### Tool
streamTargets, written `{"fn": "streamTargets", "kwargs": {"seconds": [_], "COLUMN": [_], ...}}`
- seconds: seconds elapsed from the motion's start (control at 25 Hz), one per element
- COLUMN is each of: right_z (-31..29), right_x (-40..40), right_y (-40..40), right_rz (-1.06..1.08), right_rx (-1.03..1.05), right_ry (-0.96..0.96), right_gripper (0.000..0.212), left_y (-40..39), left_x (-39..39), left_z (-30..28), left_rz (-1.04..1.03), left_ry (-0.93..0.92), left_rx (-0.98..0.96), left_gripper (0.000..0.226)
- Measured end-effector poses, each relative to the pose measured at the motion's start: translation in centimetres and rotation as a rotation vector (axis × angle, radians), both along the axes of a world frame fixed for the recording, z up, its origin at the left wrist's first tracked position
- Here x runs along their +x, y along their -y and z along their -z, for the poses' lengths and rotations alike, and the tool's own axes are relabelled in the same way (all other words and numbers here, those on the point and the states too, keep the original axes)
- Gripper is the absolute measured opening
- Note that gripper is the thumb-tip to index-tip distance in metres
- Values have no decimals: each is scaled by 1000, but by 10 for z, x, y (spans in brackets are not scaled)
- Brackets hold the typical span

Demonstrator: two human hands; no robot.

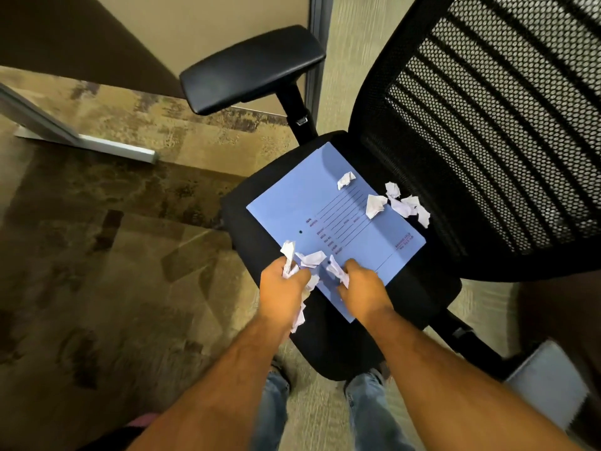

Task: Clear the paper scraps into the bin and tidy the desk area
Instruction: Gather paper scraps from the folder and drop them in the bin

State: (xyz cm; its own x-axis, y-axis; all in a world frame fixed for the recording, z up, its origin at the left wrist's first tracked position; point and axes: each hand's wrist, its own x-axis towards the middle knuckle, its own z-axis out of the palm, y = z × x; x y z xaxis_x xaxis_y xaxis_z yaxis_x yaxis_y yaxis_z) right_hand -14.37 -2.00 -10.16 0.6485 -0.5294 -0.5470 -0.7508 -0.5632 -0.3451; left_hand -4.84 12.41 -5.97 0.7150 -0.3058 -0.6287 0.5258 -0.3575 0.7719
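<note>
Black office chair with mesh back (487, 125) and padded seat (341, 336), seen from above; one black armrest (250, 70) at far left. A pale blue cardboard file folder with printed lines (325, 216) lies flat on the seat, turned at an angle. Left hand (284, 284) at the folder's near-left corner, fingers curled closed around a bunch of crumpled white paper scraps (289, 255); scraps stick out above the fist and hang below it at the wrist. Right hand (359, 288) just beside it, on the folder's near edge, fingers pinched onto one white scrap (336, 271). Another loose scrap (313, 258) lies between the two hands on the folder. More crumpled white scraps on the far right: one small ball (345, 180) on the folder, one larger piece (375, 206) near its right edge, and a cluster (408, 205) on the seat against the chair back. Brown and tan patterned carpet (113, 255) to the left; a grey metal desk foot (87, 141) at far left. Blue jeans (367, 411) visible at the near edge, below the seat.
</note>
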Motion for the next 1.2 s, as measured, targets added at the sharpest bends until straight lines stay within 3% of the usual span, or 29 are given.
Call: {"fn": "streamTargets", "kwargs": {"seconds": [0.36, 0.56, 0.68, 0.92, 1.08, 1.2], "right_z": [-133, -215, -250, -293, -306, -312], "right_x": [9, 23, 30, 31, 24, 9], "right_y": [-40, -79, -103, -166, -222, -294], "right_rz": [174, 335, 349, 120, 36, -108], "right_rx": [-10, 46, 130, 252, 408, 527], "right_ry": [223, 460, 554, 589, 482, 410], "right_gripper": [20, 14, 18, 18, 22, 23], "left_y": [-29, -55, -82, -171, -244, -312], "left_x": [17, 32, 29, -10, -66, -115], "left_z": [-100, -167, -204, -262, -275, -280], "left_rz": [24, -101, -215, -499, -705, -921], "left_ry": [100, 137, 145, 183, 188, 144], "left_rx": [64, -3, -34, -58, -60, -46], "left_gripper": [18, 24, 13, 19, 27, 21]}}
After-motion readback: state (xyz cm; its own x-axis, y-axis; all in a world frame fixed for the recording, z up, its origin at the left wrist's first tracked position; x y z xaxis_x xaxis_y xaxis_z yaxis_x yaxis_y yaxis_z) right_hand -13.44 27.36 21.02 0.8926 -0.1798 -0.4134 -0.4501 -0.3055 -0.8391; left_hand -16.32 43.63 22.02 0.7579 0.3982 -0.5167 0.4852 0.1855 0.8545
